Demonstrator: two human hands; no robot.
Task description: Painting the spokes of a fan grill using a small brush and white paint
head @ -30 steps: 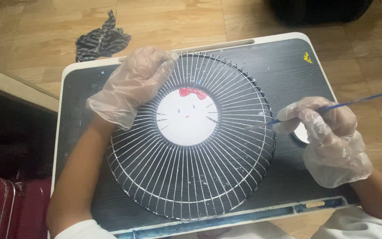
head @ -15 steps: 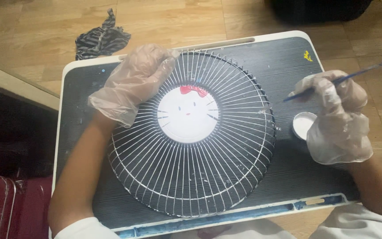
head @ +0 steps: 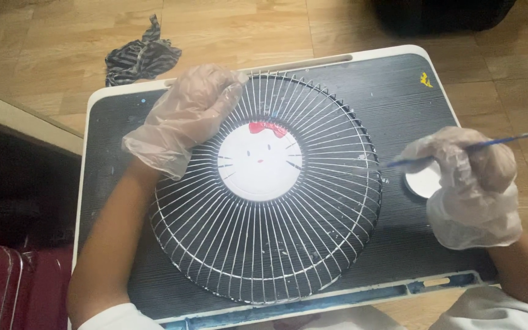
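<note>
Right hand grips paintbrush above paint lid, centre-right; left hand lies flat, steadying fan grille. Painting in hand; reloading likely needed.

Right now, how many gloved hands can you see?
2. The left hand rests on the fan grille's upper left rim; the right hand holds a brush beside its right edge.

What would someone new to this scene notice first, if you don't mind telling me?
First, the round wire fan guard lying on the dark lap tray, its white centre disc painted with a cat face and red bow. The gloved left hand rests on the guard's upper left rim. The gloved right hand holds a thin blue brush over a small white paint cap beside the guard.
</note>
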